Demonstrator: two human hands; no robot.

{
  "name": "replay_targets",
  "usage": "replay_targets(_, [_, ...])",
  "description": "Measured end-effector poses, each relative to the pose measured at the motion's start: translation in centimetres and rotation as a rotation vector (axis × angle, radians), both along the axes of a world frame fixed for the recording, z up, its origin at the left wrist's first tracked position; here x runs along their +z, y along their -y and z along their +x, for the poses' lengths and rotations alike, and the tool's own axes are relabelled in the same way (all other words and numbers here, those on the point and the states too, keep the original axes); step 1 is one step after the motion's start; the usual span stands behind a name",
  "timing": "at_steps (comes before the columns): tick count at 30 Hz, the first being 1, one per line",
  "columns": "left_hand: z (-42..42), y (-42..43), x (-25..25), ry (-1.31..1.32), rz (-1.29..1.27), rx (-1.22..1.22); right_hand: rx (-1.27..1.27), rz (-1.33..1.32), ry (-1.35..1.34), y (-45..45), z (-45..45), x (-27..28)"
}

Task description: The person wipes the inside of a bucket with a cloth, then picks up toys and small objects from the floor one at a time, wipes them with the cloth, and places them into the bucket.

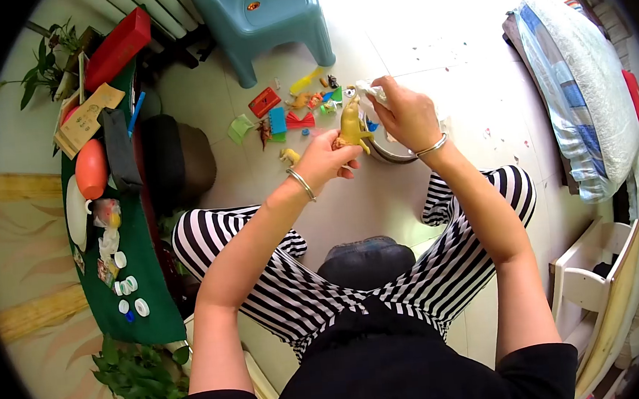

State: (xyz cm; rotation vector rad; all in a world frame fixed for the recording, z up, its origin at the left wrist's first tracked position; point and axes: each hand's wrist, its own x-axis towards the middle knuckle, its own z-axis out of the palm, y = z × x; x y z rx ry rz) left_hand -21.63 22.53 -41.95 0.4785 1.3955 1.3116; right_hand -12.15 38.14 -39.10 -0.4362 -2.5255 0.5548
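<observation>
- I have the left hand (324,159) closed on a yellow toy animal (352,123), the thumb and fingers clamped around its lower end; part of that grip is hidden behind the hand, so I can't tell where every finger lies.
- The toy animal is off the floor, in front of the body, its narrower end towards the top of my view and its legs sticking out to the right.
- My left forearm reaches forward and inward, elbow out to the side, with a metal bangle (302,185) at the wrist.
- I have the right hand (409,117) pinched on a white crumpled wad (369,92), thumb and fingertips together on it; whether it is tissue or cloth I can't make out.
- The wad sits just beside the toy animal's upper end; from this angle I cannot tell if the two touch.
- My right wrist bends so the fingers point left, towards the toy animal, and the forearm slants in from the right with a silver bracelet (432,145) on it.
- Below the right hand I see part of a round container (393,158) on the floor, the rest covered by the hand and the toy animal.
- Left of the hands, small toys lie scattered, among them a red box (264,102), a blue block (276,120) and a smaller yellow figure (290,155), the last near the left hand.
</observation>
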Motion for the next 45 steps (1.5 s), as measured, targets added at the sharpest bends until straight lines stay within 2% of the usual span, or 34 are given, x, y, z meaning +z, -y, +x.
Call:
replay_targets(2, [0.0, -0.1, -0.1, 0.002, -0.007, -0.001, 0.111, 0.073, -0.061, 0.5, 0.0, 0.1])
replay_targets(3, [-0.1, -0.2, -0.4, -0.097, -0.019, -0.053, 0.202, 0.146, -0.096, 1.4, -0.2, -0.3])
replay_targets(4, [-0.2, -0.4, -0.6, -0.198, -0.031, -0.108, 0.233, 0.212, -0.006, 1.9, -0.4, -0.5])
replay_targets(5, [-0.2, -0.4, -0.6, -0.196, -0.036, -0.114, 0.227, 0.206, -0.004, 1.3, -0.7, -0.7])
replay_targets(7, [-0.3, -0.3, -0.7, -0.335, -0.030, -0.079, -0.114, 0.188, 0.159, -1.0, -1.6, -0.5])
replay_targets(9, [-0.4, -0.2, -0.9, -0.431, -0.029, -0.067, -0.095, 0.178, 0.081, -1.3, -1.7, 0.6])
replay_targets(11, [-0.3, -0.3, -1.2, -0.526, -0.031, -0.061, 0.203, 0.231, -0.070, 0.4, -1.5, -0.1])
replay_targets(13, [-0.5, -0.3, -1.6, -0.498, -0.035, -0.065, 0.220, 0.252, -0.033, 0.5, -1.6, -0.2])
replay_targets(14, [-0.4, -0.1, -1.4, -0.498, -0.042, -0.070, 0.051, 0.232, 0.029, -1.0, -1.8, -0.2])
replay_targets(15, [-0.4, -0.2, -0.9, -0.313, -0.013, -0.020, -0.112, 0.220, 0.091, -2.0, -1.9, 0.5])
replay_targets(16, [-0.5, -0.3, -0.6, -0.127, 0.021, 0.033, -0.067, 0.155, -0.036, -2.7, -1.7, 1.2])
replay_targets(17, [-0.7, -0.4, -0.6, -0.127, 0.026, 0.039, -0.061, 0.160, -0.036, -2.1, -1.7, 1.4])
replay_targets(19, [-0.8, -0.4, -0.9, 0.045, 0.086, 0.086, 0.257, 0.069, -0.095, -0.3, -1.1, 1.0])
replay_targets(20, [-0.9, -0.5, -0.7, 0.046, 0.080, 0.082, 0.352, 0.158, -0.082, -0.1, -1.0, 0.3])
replay_targets(21, [-1.0, -0.4, -0.3, 0.086, 0.054, 0.082, 0.346, 0.149, -0.083, -0.6, -0.9, 0.1])
replay_targets(23, [-1.3, -0.2, 0.4, 0.125, 0.034, 0.086, 0.033, 0.068, -0.018, -2.9, -0.7, 0.8])
replay_targets(25, [-1.2, -0.1, 0.8, 0.211, 0.055, 0.114, -0.002, 0.002, -0.015, -3.0, -0.6, 1.5])
replay_targets(27, [-1.4, -0.2, 0.7, 0.289, 0.062, 0.118, 0.256, -0.095, -0.010, -1.4, -0.1, 1.2])
replay_targets(28, [-1.4, 0.0, 0.6, 0.362, 0.066, 0.123, 0.324, 0.063, -0.084, -1.8, -0.4, -0.2])
replay_targets(29, [-1.5, 0.1, 0.8, 0.360, 0.058, 0.120, 0.319, 0.056, -0.086, -2.3, -0.3, -0.3])
replay_targets(31, [-1.9, 0.2, 1.3, 0.446, 0.092, 0.150, 0.070, 0.000, -0.061, -3.8, 0.0, 0.2])
replay_targets(33, [-1.9, 0.0, 0.9, 0.435, 0.110, 0.123, 0.102, -0.114, -0.037, -2.5, 0.0, 1.3])
replay_targets(35, [-1.6, -0.2, 0.3, 0.423, 0.105, 0.085, 0.338, -0.056, -0.185, -1.5, -0.7, -0.3])
replay_targets(37, [-1.5, -0.3, 0.2, 0.378, 0.152, 0.070, 0.112, -0.053, -0.032, -3.1, -0.3, -0.5])
replay_targets(39, [-1.5, -0.2, 0.5, 0.370, 0.160, 0.081, -0.058, -0.146, -0.040, -3.9, -0.6, 0.9])
replay_targets(41, [-1.0, -0.6, 0.5, 0.375, 0.162, 0.088, -0.002, -0.331, -0.022, -2.4, -0.6, 0.8])
replay_targets(43, [-1.0, -0.8, 0.4, 0.473, 0.203, 0.070, 0.236, -0.246, -0.235, -0.5, -0.9, -0.2])
replay_targets(45, [-1.3, -0.7, 0.0, 0.540, 0.209, 0.141, 0.248, -0.286, -0.174, -0.5, -0.3, 0.3])
